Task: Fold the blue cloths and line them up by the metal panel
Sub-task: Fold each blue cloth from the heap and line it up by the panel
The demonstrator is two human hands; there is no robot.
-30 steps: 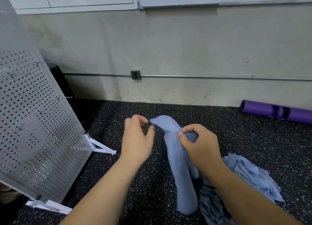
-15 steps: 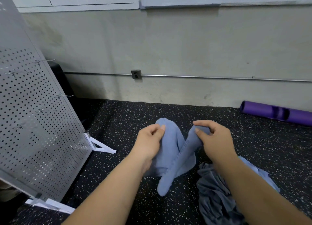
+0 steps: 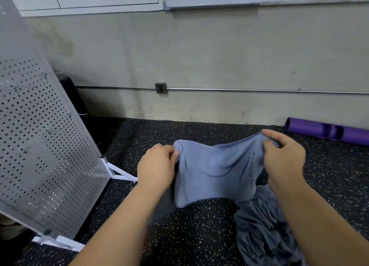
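I hold a blue cloth (image 3: pixel 215 172) spread in the air above the speckled black floor. My left hand (image 3: pixel 157 166) pinches its left top corner and my right hand (image 3: pixel 283 156) pinches its right top corner. The cloth hangs between them, with dark lettering down its right side. A crumpled heap of more blue cloths (image 3: pixel 263 229) lies on the floor under my right forearm. The perforated metal panel (image 3: pixel 40 146) stands tilted on white feet at the left, apart from both hands.
A purple roll (image 3: pixel 327 132) lies against the wall at the far right. A pipe with a socket box (image 3: pixel 161 88) runs along the wall. Small hooks stick out of the panel. Speckled floor (image 3: pixel 199 235) shows between panel and heap.
My hands have moved apart, the right one going right and up. The cloth, bunched and hanging in a narrow strip before, is now stretched wide between them.
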